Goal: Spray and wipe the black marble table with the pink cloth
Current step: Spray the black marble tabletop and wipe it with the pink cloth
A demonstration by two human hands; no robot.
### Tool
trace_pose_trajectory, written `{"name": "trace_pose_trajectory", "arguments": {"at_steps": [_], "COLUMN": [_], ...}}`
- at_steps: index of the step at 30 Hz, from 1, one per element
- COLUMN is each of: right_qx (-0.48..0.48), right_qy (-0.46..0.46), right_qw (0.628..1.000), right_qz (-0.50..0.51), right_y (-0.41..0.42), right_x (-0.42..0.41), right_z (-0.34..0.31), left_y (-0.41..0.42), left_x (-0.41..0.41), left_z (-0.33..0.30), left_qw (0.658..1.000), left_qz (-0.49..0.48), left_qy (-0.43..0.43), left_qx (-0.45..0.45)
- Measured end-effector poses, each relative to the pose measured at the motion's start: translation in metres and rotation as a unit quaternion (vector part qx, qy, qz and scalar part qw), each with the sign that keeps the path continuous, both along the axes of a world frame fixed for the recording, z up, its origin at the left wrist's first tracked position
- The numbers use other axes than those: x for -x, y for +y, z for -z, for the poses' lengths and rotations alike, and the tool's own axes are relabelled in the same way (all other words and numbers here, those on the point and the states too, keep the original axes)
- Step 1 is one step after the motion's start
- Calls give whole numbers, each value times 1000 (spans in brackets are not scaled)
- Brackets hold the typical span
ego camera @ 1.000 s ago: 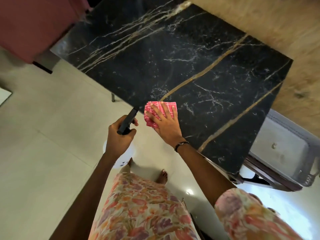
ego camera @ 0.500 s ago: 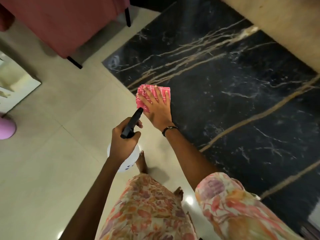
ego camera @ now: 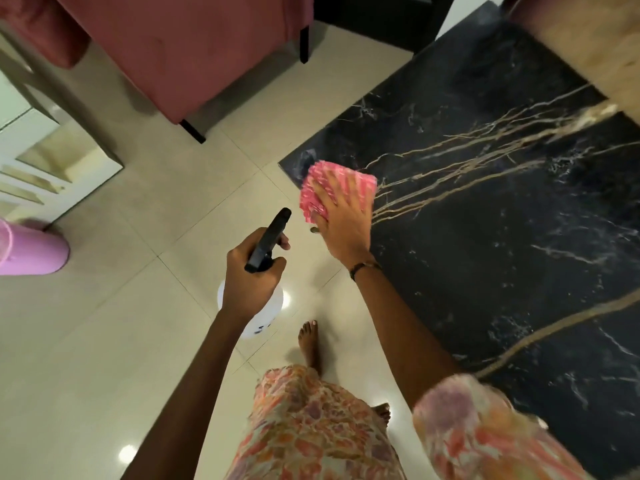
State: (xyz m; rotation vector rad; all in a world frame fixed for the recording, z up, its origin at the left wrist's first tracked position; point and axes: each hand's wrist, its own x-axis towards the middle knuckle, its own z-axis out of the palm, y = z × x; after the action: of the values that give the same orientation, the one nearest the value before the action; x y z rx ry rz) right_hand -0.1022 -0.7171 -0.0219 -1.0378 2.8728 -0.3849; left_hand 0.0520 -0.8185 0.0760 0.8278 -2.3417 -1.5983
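The black marble table with gold and white veins fills the right side. A folded pink cloth lies flat on its near-left corner. My right hand presses on the cloth with fingers spread, thumb over the table's edge. My left hand hangs over the floor left of the table, gripping a spray bottle with a black trigger head and white body, nozzle pointing toward the table corner.
A dark pink sofa on black legs stands beyond the corner. A pink tub sits on the cream tiled floor at left, near a white cabinet. A wooden surface borders the table's far side. My bare foot is beside the table.
My right hand has slid the cloth along the table's near edge to its left corner. My left hand with the bottle has followed leftward alongside, and I have stepped that way.
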Motion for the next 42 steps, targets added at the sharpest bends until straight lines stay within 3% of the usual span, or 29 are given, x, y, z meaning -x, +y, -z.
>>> {"name": "trace_pose_trajectory", "arguments": {"at_steps": [6,15,22,28,33,42], "right_qx": [-6,-48,-137,-35,-28,-4], "right_qy": [8,34,44,62,76,10], "right_qw": [998,986,984,992,994,999], "right_qz": [65,-157,-108,-100,-71,-46], "right_y": [-11,-77,-106,-48,7,-68], "right_x": [13,93,73,37,13,41], "right_z": [3,-2,-15,5,11,0], "left_y": [-25,-45,-51,-56,-62,-67], "left_x": [7,22,36,50,61,78], "left_z": [7,12,15,9,3,-5], "left_qw": [1000,999,1000,1000,1000,1000], "left_qz": [-16,-26,-23,-17,-2,11], "left_qy": [17,22,21,21,20,21], "left_qx": [-13,-8,-7,-15,-14,-3]}}
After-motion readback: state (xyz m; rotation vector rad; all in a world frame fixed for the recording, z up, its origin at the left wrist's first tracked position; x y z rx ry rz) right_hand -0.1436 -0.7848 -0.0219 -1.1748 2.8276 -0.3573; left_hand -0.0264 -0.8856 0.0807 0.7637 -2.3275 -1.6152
